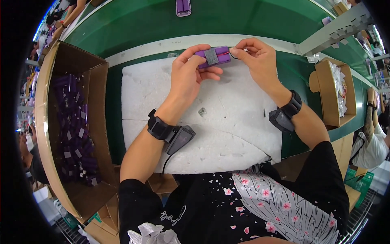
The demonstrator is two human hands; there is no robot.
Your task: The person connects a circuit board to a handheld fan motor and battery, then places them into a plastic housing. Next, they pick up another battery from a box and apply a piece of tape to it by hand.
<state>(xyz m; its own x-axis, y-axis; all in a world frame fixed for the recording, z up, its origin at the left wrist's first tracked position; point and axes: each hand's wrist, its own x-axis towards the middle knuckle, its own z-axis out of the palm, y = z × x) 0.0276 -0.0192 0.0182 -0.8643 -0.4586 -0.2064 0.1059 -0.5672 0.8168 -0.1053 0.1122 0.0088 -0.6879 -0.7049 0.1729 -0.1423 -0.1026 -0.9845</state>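
Observation:
A purple battery pack (222,55) with a grey patch across its middle is gripped by my left hand (187,71), thumb on top and fingers beneath. Red and black wires run from the pack's right end to my right hand (254,59), which pinches them between thumb and forefinger. A small pale piece, perhaps the wire's connector, shows by those fingertips. The pack is held over the far edge of a white foam board (203,134). Each of my wrists wears a black strapped device.
At the left stands a deep cardboard box (99,118) with many purple battery packs (73,134). A smaller cardboard box (325,95) of white pieces is on the right. Beyond a pale rail (150,48), another purple pack (183,8) lies on the green belt (227,22). Other people work at both sides.

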